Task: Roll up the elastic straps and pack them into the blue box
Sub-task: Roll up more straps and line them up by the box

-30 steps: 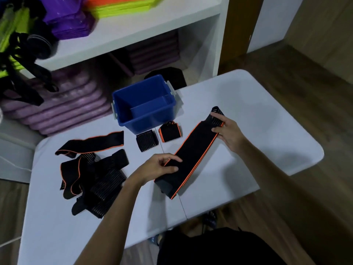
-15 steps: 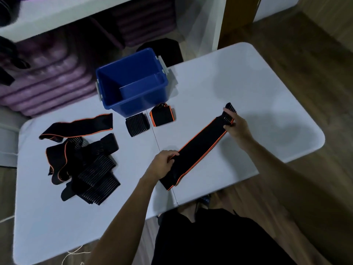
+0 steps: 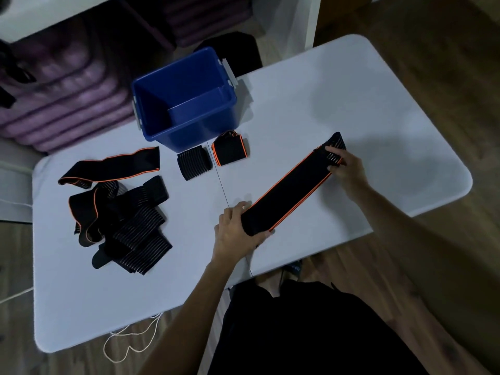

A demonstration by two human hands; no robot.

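I had one strap (image 3: 290, 186) stretched flat on the tabletop (image 3: 351, 104), running diagonally from near-left to far-right between my hands. It was black with orange piping along both long edges.

My left hand (image 3: 238, 231) gripped the near end, fingers curled over the top edge and thumb under the lower corner. My right hand (image 3: 345, 169) pinched the far end, where the fabric was ribbed; fingertips lay on top of the ribbed part, and that end stuck out slightly past them.

The box (image 3: 186, 104) stood at the far side of the tabletop, open, left of the strap's far end and well apart from both hands. I could see nothing inside it, though the near wall hid part of the bottom.

Two rolled straps lay just in front of the box: a ribbed roll (image 3: 194, 162) and, right of it, an orange-edged roll (image 3: 230, 151). They sat side by side, apart from each other, neither touching the box as far as I could tell.

On the left of the tabletop, a loose pile (image 3: 121, 223) of unrolled straps lay tangled, with one longer strap (image 3: 113, 167) stretched along its far side. These were well apart from my left hand.

A white cord (image 3: 130, 342) lay on the wooden floor below the near tabletop edge.
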